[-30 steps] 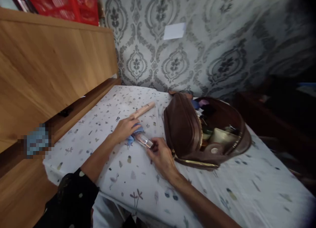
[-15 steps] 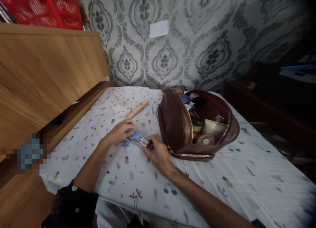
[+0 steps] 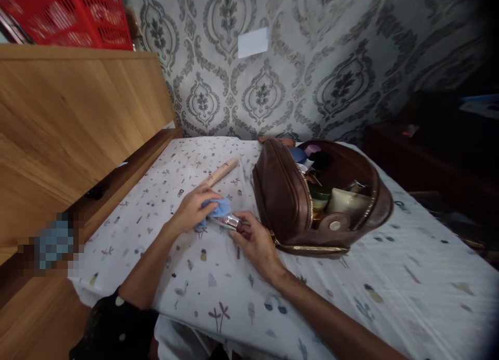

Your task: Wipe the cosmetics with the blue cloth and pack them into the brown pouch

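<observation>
My left hand (image 3: 191, 208) is closed round a blue cloth (image 3: 220, 208), pressing it over one end of a slim cosmetic container (image 3: 233, 222). The container has a shiny silver band and a part that looks clear; its exact kind does not show. My right hand (image 3: 260, 245) pinches its other end between thumb and fingers. Just beyond my left hand lies a peach-coloured tube (image 3: 223, 172) on the patterned cloth. To the right of my right hand stands a brown cosmetic bag (image 3: 278, 194), unzipped.
Inside the bag are a cream pouch-like item (image 3: 346, 207), a green-lidded jar (image 3: 318, 192) and other small items. A white printed cloth (image 3: 163, 292) covers the table. A wooden cabinet (image 3: 86, 110) borders the left, with a red basket (image 3: 78, 17) on top. Patterned wallpaper rises behind.
The view has shifted slightly, so the bag and table appear a little farther right. Both hands keep their hold, and the blue cloth sits slightly differently round the container.
</observation>
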Demonstrator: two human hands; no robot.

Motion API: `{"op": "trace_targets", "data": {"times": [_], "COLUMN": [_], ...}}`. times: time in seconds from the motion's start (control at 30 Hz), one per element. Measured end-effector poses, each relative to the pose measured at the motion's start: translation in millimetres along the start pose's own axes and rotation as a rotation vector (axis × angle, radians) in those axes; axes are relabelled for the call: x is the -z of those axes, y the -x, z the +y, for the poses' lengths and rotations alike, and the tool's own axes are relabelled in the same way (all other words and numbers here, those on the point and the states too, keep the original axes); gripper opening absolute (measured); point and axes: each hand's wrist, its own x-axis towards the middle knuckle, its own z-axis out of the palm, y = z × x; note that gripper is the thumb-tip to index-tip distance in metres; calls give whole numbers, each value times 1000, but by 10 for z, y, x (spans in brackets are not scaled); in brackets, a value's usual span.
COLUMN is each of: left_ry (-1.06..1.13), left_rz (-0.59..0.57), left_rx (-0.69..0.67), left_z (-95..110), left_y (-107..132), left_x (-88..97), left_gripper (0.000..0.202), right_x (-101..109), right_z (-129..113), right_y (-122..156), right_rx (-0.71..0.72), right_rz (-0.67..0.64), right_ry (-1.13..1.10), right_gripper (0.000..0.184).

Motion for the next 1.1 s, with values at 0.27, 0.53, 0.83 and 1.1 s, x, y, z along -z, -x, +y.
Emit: {"op": "trace_targets", "data": {"times": [0.27,0.53,0.83,1.1], "left_ry": [-194,-307,-176,-363], "left_rz": [-78,33,-38,-197], "left_rx": [22,210,-163,68], "left_z": [-52,-163,196,-135], "left_y": [14,37,44,58], "left_x": [34,135,34,239], "left_gripper": [26,27,31,28], "right_x": [3,12,40,48], "right_z": [-66,17,30,-1], "right_y": [-41,-51,5,7], "right_rx": [-39,-5,298,288], "right_rz": [16,82,75,45], "right_ry": [-219,-173,110,75], "right_gripper": [46,51,24,32]}}
